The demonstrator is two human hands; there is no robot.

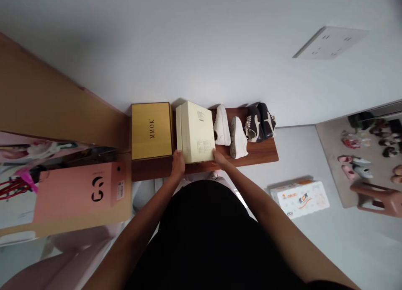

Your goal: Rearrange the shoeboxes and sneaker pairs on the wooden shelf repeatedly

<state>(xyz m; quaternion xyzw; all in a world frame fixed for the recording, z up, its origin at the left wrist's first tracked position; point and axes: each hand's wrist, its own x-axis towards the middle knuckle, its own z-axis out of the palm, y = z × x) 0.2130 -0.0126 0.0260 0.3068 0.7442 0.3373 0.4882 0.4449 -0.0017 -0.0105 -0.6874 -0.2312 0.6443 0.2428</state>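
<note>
A cream shoe box (198,133) stands on a dark wooden shelf (260,154), a little tilted, between a gold box (151,130) and a pair of white shoes (222,126). My left hand (178,163) grips its near left corner. At the near right corner, my right hand (219,157) holds the same box, with the fingers partly hidden by it. One white shoe (239,139) leans to the side, its sole partly showing. Dark brown shoes with cream trim (255,124) stand at the right end of the shelf.
To the left are a pink box (75,189) and a tan panel (47,93). A white tissue pack (303,198) lies on the floor at right, with a pink stool (381,198) and more shoes beyond. A wall runs behind the shelf.
</note>
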